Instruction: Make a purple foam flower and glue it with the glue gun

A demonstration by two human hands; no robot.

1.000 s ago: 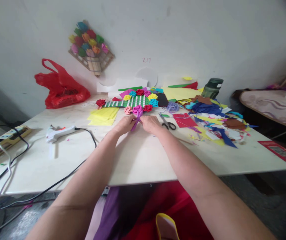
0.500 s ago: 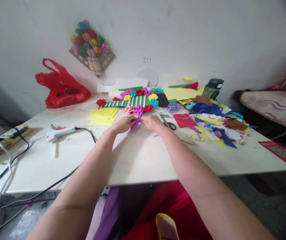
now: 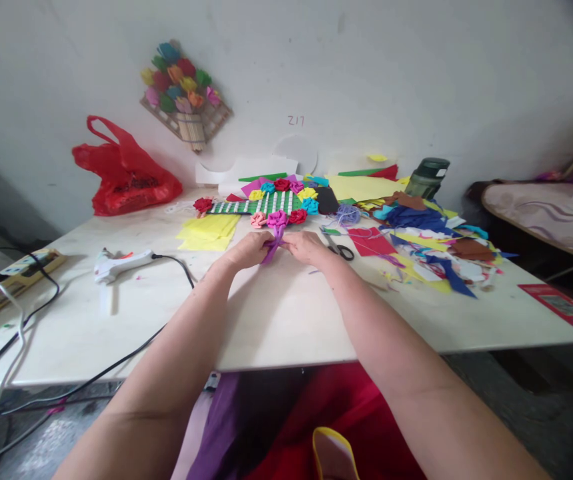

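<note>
A purple paper strip (image 3: 277, 241) is pinched between my two hands over the front half of the white table. My left hand (image 3: 255, 248) has its fingers closed on the strip from the left. From the right, my right hand (image 3: 304, 247) grips it with closed fingers, the fingertips partly hidden. Just behind the hands lies a green panel with white strips (image 3: 281, 201), edged with colourful paper roses; a magenta rose (image 3: 277, 219) sits directly above the strip. Black-handled scissors (image 3: 342, 251) lie right of my right hand.
To the left lie a white hot glue gun (image 3: 121, 265) with a black cable, yellow paper sheets (image 3: 209, 231) and a power strip (image 3: 11, 283). A red plastic bag (image 3: 126, 177) stands behind. Paper scraps (image 3: 421, 233) and a green bottle (image 3: 427, 177) occupy the right side.
The purple strip's lower end has shifted slightly and looks more gathered between the fingers. Both hands stay in nearly the same place.
</note>
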